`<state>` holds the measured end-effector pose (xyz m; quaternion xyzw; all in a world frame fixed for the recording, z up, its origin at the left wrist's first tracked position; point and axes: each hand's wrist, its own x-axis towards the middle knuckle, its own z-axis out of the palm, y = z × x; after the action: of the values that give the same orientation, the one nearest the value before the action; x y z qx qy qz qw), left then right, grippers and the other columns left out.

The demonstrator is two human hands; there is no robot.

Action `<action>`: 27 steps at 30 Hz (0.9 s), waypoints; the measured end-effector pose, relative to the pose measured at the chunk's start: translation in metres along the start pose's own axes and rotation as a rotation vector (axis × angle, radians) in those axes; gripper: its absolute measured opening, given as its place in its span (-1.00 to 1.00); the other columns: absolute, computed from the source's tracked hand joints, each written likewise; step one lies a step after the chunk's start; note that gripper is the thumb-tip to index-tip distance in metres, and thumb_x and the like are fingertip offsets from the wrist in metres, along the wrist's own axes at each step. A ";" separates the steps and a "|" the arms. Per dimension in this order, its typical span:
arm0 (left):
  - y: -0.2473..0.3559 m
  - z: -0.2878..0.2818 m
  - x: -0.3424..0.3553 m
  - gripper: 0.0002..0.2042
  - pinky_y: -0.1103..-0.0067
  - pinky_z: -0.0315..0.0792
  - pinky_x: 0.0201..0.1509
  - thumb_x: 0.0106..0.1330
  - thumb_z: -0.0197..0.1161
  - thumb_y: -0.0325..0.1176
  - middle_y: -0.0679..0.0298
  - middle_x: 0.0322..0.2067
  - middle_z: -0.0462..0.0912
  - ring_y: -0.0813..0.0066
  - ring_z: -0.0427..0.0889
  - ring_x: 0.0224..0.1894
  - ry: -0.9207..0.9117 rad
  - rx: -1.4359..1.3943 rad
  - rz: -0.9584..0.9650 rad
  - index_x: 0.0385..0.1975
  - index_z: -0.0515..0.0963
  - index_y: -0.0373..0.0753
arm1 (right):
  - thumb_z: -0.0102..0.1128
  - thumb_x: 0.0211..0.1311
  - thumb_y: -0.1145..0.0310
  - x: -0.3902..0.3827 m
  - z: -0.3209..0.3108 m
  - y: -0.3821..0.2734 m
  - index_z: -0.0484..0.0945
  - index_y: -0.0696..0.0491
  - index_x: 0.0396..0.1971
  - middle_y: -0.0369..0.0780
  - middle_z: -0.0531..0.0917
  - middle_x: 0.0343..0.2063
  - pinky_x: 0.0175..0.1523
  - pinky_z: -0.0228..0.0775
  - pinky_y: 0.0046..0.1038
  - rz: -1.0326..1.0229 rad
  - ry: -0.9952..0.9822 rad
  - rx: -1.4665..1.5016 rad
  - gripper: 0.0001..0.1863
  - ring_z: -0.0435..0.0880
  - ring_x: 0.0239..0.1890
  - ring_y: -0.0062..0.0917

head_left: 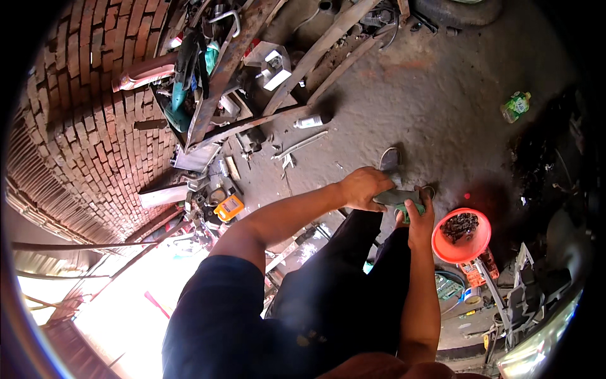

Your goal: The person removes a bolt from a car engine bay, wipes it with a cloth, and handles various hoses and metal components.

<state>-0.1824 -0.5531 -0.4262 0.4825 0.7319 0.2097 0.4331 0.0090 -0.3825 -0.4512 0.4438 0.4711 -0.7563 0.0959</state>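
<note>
Both my hands hold a grey-green tool (396,197) in front of my knees. Its shape is like a handheld power tool, but its exact kind is too small to make out. My left hand (365,188) is closed around its left end, with the palm side hidden. My right hand (421,220) grips the other end, fingers wrapped round it by a bright green part. A round end shows just past the right fingertips. Close to my right hand stands an orange-red plastic basin (440,249) with a heap of small dark parts (459,227) inside.
A rusty metal rack (218,76) loaded with tools stands along the brick wall (95,120). On the floor lie a white bottle (309,121), an orange jug (228,208) and a green-labelled bottle (516,107). A green toolbox (448,287) and metal scraps (530,297) sit at lower right.
</note>
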 end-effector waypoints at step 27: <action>-0.292 -0.275 0.064 -0.70 0.33 0.59 0.12 0.22 0.29 -0.23 0.07 -0.09 0.78 0.16 0.75 0.00 1.229 0.209 -0.675 -0.08 0.71 -0.13 | 0.38 0.34 0.38 -0.003 -0.064 0.036 0.45 0.21 0.18 -0.16 0.58 0.04 0.26 0.38 -0.37 0.013 0.360 -0.138 -0.52 0.54 0.11 -0.40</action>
<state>-0.5752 -0.5962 -0.5177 0.0628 0.9696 0.2271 -0.0659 0.0685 -0.3523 -0.4818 0.5673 0.5287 -0.6297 0.0451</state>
